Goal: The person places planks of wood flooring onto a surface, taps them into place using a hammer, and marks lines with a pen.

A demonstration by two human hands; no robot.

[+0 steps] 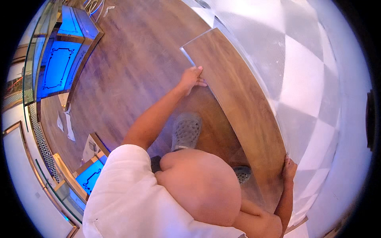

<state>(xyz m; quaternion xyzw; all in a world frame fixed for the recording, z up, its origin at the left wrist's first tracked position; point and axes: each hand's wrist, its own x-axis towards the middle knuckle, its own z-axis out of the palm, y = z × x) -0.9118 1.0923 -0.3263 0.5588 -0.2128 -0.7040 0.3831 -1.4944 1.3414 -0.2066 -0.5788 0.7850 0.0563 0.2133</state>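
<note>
A long wood-look floor plank (238, 99) slants across the right of the head view, beside the grey and white checked surface. At the plank's left edge, toward its far end, my left hand (192, 80) has its fingers curled against the edge, with the thumb near the top. My right hand (290, 168) closes on the opposite edge, close to the near end; its fingers are partly hidden. My bent knee (202, 184) sits between my arms. A grey clog (186, 131) stands left of the plank, and the other clog (241, 173) shows at its near left edge.
Brown wood-look flooring (131, 47) spreads to the left. A counter with glowing blue panels (61, 65) stands along the far left. White scraps (69, 125) lie near it, and pale cables (95, 8) at the top. Grey and white checks (297, 71) border the plank's right side.
</note>
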